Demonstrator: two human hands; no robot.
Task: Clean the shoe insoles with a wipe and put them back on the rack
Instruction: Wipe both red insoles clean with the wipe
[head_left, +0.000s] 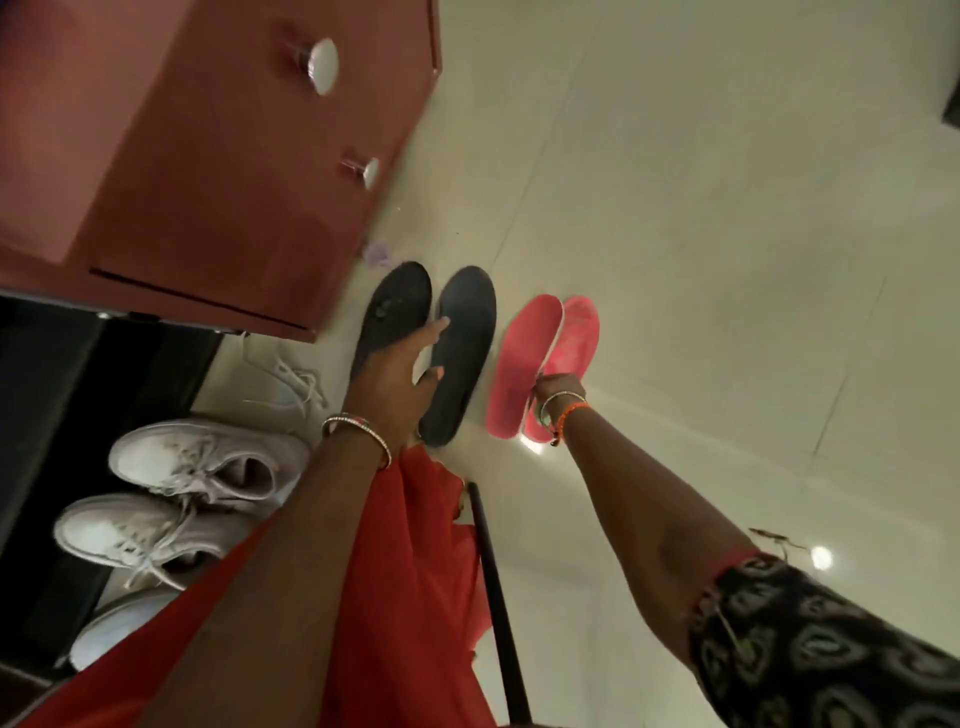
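Two black insoles (462, 332) lie side by side on the pale tiled floor, with two pink insoles (524, 358) to their right. My left hand (400, 374) reaches over the black pair with fingers straight, its fingertips touching the right black insole. My right hand (558, 389) grips the pink insoles at their near end, fingers curled round them. No wipe shows clearly in the frame.
A red-brown cabinet (208, 156) with white knobs stands at the upper left. Below it a dark rack (62, 415) holds white lace-up sneakers (208, 462). A small purple scrap (379, 253) lies by the cabinet. My orange garment and a dark stick (493, 597) fill the lower middle.
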